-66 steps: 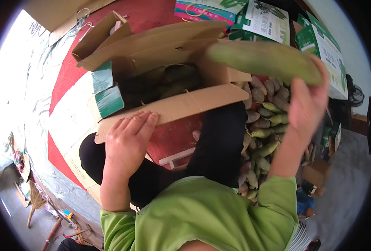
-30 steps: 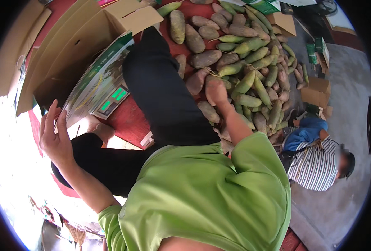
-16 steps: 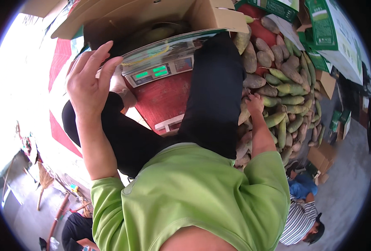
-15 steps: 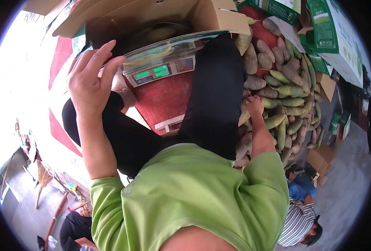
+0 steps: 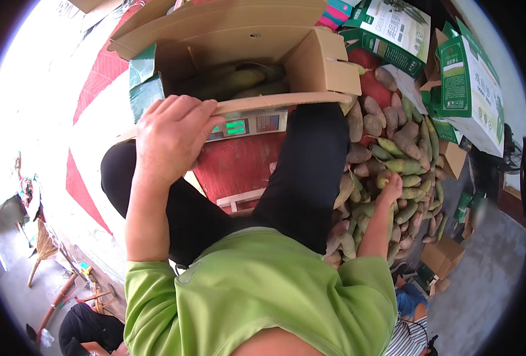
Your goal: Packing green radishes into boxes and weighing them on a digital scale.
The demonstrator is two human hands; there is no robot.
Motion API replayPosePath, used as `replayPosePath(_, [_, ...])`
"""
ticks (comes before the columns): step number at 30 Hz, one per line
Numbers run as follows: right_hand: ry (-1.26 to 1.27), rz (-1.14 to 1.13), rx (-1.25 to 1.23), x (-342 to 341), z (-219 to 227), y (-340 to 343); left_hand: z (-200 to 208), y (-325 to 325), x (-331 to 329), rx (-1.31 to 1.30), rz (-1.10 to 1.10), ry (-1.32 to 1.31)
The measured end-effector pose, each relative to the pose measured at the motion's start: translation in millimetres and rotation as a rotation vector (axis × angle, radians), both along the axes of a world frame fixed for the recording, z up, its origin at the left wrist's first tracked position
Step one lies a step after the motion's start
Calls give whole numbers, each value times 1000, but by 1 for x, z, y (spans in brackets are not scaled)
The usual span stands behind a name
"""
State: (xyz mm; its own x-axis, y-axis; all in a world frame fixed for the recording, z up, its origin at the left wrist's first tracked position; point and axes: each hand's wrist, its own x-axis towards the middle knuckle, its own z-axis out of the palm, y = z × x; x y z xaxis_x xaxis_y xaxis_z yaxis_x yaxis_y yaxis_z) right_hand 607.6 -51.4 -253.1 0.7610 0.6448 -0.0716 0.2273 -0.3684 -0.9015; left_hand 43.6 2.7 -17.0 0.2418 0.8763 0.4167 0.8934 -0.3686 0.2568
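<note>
An open cardboard box (image 5: 310,65) stands in front of me on a weighing scale (image 5: 257,123) with a lit green display. Long dark green radishes (image 5: 239,83) lie inside it. My left hand (image 5: 174,139) has its fingers curled over the left end of the box's near edge and covers part of the display. On the right, my right hand (image 5: 392,188) is closed around the end of a green radish (image 5: 383,179) in a big pile of green radishes (image 5: 405,166) and brownish, soil-covered roots (image 5: 372,124).
The scale rests on a red surface (image 5: 233,172) between my knees. Green-and-white printed cartons (image 5: 470,89) stand beyond the pile. A small brown box (image 5: 442,256) lies at the right. Two people sit behind me, one in black (image 5: 91,329), one in stripes (image 5: 411,335). A broom (image 5: 44,243) stands at left.
My left hand has come down from the air onto the box's near edge, which now hides part of the scale. My right hand has shifted right within the pile and closed on a radish.
</note>
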Motion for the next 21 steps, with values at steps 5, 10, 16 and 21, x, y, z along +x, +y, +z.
replayPosePath(5, [148,-163,119,26,53,15,0,-3,-2,-13,-27,8])
replayPosePath(10, [289,44,406,-34,153,50,2,-1,-3,1,-62,-7])
replayPosePath(16, [431,623,750,-151,303,92,-2,-1,-6,-1,-68,-44])
replayPosePath(21, [838,1190,840,-201,379,148,2,-6,-9,-88,-63,-28])
